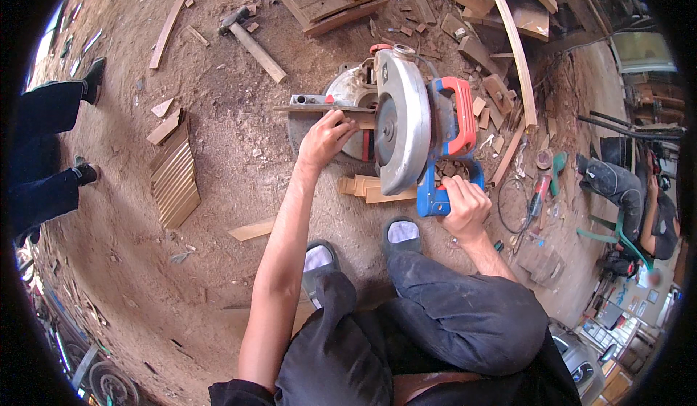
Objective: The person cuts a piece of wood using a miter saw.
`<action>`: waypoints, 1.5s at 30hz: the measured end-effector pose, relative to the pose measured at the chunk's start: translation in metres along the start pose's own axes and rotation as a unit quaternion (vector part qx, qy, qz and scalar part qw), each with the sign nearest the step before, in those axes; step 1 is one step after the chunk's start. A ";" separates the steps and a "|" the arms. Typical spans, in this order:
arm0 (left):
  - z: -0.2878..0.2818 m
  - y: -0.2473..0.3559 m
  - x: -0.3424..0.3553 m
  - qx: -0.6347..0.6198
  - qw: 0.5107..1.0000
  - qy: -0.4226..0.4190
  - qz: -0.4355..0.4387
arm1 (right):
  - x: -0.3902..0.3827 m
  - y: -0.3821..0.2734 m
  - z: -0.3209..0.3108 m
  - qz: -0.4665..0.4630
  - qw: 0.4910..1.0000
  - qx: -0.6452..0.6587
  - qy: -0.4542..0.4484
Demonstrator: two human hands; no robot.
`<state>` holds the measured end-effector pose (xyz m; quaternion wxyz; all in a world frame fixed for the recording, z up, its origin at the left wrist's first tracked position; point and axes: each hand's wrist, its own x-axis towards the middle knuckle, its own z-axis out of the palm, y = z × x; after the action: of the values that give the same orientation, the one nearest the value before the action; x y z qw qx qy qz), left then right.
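Note:
In front of my feet stands a miter saw (406,126) with a grey blade guard, a red carrying handle (461,115) and a blue D-shaped handle (427,201). My right hand (465,208) is closed around that blue handle. To the left of the blade, my left hand (327,141) pinches a thin wooden strip (305,108) that lies along the saw's fence. The strip's right end runs in beside the blade guard, where the guard hides part of it. Whether the blade is turning I cannot tell.
Cut strips are stacked at the left (174,177), and more short pieces (370,188) lie below the saw. A hammer (254,46) rests beyond it. At the right are an angle grinder (541,188) with a cord and a seated person (639,195). Another person's legs (51,144) show far left.

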<state>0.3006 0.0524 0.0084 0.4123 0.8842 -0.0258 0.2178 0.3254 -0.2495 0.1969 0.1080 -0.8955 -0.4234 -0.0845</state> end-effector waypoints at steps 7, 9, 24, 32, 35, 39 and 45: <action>0.001 -0.002 -0.001 -0.015 1.000 0.002 -0.010 | -0.009 0.003 0.011 -0.010 1.000 -0.018 0.011; 0.001 -0.001 0.001 -0.014 1.000 0.002 -0.006 | -0.013 0.005 0.015 -0.016 0.999 -0.024 0.020; 0.003 0.002 0.002 -0.018 0.999 0.011 -0.030 | -0.020 0.009 0.024 -0.021 0.998 -0.025 0.050; 0.005 0.002 0.003 -0.035 0.999 0.002 -0.034 | -0.026 0.007 0.024 -0.015 0.999 -0.025 0.044; -0.001 -0.001 0.000 -0.023 0.999 -0.005 -0.039 | -0.023 0.007 0.031 -0.021 0.998 -0.017 0.061; -0.003 0.002 0.001 -0.025 0.999 -0.004 -0.042 | -0.022 0.005 0.030 -0.019 0.999 -0.017 0.047; 0.000 0.005 0.003 -0.033 0.999 0.016 -0.036 | -0.026 0.006 0.032 -0.007 0.999 -0.023 0.043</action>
<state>0.3023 0.0497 0.0135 0.4495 0.8668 0.0051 0.2160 0.3159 -0.2637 0.1587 0.1045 -0.8901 -0.4229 -0.1336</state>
